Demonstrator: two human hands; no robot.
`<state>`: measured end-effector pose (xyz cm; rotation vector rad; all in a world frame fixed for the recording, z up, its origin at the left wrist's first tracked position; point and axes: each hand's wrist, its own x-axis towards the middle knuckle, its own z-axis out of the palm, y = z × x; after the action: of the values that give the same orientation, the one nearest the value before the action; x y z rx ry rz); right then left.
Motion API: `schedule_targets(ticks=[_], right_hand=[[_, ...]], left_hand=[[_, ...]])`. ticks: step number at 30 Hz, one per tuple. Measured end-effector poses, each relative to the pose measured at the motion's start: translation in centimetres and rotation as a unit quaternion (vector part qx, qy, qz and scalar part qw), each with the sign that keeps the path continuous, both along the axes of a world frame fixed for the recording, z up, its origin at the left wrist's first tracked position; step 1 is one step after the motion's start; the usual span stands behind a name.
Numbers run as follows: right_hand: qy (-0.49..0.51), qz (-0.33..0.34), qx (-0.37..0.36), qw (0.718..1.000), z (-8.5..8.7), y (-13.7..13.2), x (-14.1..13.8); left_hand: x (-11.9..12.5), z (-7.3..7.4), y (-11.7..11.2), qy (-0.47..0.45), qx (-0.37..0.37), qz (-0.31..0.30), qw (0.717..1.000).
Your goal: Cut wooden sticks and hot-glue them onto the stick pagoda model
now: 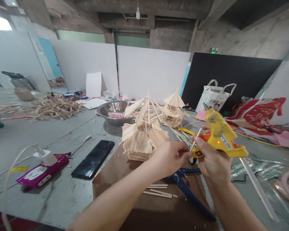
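My right hand [215,158] is closed around a yellow hot glue gun [221,133]; its nozzle points up and a clear glue stick [258,189] hangs from its back end. A short wooden stick [196,140] stands tilted between my hands. The fingers of my left hand [167,158] pinch its lower end, close to my right thumb. Just behind my left hand, a pavilion model of pale sticks [137,146] with a partly open roof frame rests on a brown board [110,184]. Below my hands lie blue-handled pliers [191,195] and several loose wooden sticks [157,193].
To the left are a black phone [93,159] and a purple power strip [43,171] with cables. Further back stand a steel bowl [104,112], a stick pile [55,107] and a smaller finished-looking model [173,110]. A white bag [212,98] and red packaging [255,109] are at right.
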<state>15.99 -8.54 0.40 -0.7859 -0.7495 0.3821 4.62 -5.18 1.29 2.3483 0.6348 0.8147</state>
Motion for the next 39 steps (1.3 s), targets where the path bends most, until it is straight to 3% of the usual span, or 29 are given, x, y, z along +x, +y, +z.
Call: schedule_targets(ticks=[7, 9, 12, 14, 17, 23, 30, 39], right_hand=[[0.012, -0.008, 0.034, 0.999, 0.0, 0.0, 0.5], [0.011, -0.001, 0.031, 0.999, -0.1, 0.2, 0.7], [0.007, 0.010, 0.026, 1.000, -0.1, 0.2, 0.9], [0.001, 0.009, 0.022, 1.000, -0.1, 0.1, 1.0], [-0.014, 0.000, 0.017, 1.000, -0.1, 0.0, 1.0], [-0.014, -0.007, 0.003, 1.000, -0.3, 0.1, 1.3], [-0.009, -0.001, -0.004, 1.000, -0.3, 0.2, 1.2], [-0.013, 0.006, -0.003, 1.000, -0.3, 0.2, 1.0]], left_hand=[[-1.5, 1.4, 0.4, -0.092, -0.128, 0.041, 0.987], [-2.7, 1.6, 0.8, -0.155, -0.197, 0.073, 0.965], [-4.3, 0.8, 1.6, -0.265, -0.290, 0.119, 0.912], [-5.1, -0.1, 2.2, -0.317, -0.327, 0.140, 0.879], [-5.8, -1.0, 3.1, -0.352, -0.351, 0.148, 0.855], [-6.3, -1.5, 4.2, -0.382, -0.358, 0.151, 0.839], [-6.7, -2.0, 5.6, -0.370, -0.372, 0.132, 0.841], [-7.1, -0.5, 5.6, -0.345, -0.396, 0.094, 0.845]])
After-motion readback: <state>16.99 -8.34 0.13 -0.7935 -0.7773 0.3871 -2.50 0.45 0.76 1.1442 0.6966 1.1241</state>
